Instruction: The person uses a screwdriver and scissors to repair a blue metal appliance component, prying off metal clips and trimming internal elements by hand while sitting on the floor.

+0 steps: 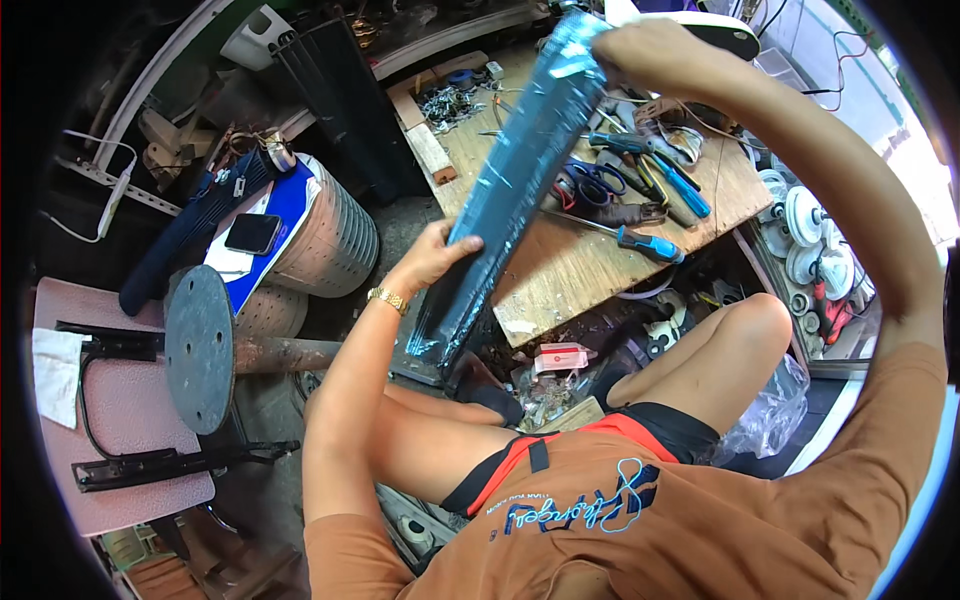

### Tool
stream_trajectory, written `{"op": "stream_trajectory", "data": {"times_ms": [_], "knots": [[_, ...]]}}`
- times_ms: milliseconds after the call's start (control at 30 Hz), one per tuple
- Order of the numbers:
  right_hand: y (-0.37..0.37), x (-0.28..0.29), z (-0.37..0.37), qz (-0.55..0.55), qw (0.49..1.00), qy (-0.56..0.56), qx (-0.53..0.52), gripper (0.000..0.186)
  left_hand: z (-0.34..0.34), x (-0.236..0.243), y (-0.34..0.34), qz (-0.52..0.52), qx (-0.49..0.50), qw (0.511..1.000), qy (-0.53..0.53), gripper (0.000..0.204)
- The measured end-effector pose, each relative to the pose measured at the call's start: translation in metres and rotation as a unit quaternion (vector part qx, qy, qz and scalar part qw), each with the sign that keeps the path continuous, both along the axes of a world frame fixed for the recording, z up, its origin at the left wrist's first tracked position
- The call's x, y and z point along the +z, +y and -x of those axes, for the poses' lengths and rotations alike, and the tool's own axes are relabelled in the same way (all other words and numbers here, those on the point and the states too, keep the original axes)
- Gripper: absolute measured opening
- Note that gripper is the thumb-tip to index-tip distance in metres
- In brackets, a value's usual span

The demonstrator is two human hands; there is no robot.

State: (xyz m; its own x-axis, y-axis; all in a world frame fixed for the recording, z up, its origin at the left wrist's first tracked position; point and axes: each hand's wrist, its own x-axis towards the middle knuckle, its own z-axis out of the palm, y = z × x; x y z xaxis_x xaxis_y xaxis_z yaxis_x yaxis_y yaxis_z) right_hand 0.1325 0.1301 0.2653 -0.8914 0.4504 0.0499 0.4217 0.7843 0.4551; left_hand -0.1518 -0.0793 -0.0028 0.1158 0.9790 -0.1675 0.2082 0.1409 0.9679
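A long, dark, box-shaped piece wrapped in shiny plastic film (520, 170) slants across the middle, its upper end over the wooden worktable and its lower end near my shins. My left hand (437, 257), with a gold watch at the wrist, grips its left edge partway down, thumb on the upper face. At the top end my right hand (650, 55) is closed on the film-covered corner; its fingertips are partly hidden. Beneath the piece, on the wooden worktable (570, 265), lie a blue-handled screwdriver (650, 244) and dark-handled scissors (597, 183).
Several pliers and drivers (660, 170) crowd the table's right side, and a heap of screws (455, 105) its far left. A phone (253, 234) rests on papers over a perforated drum (330, 230). A round metal plate on a pipe (200, 350) stands left, beside a pink chair (120, 400).
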Motion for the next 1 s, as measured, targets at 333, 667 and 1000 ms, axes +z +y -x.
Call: {"op": "stream_trajectory", "data": {"times_ms": [333, 667, 1000], "knots": [[-0.083, -0.209, -0.105, 0.149, 0.947, 0.243, -0.147, 0.064, 0.000, 0.080, -0.004, -0.116, 0.335, 0.914, -0.199, 0.040], [-0.111, -0.287, -0.143, 0.142, 0.937, 0.258, -0.188, 0.043, -0.081, -0.009, 0.028, -0.081, 0.538, 0.787, -0.290, 0.045], [-0.227, -0.241, -0.217, 0.468, 0.736, 0.400, -0.282, 0.037, -0.071, -0.075, 0.027, -0.059, 0.569, 0.806, -0.149, 0.051]]}}
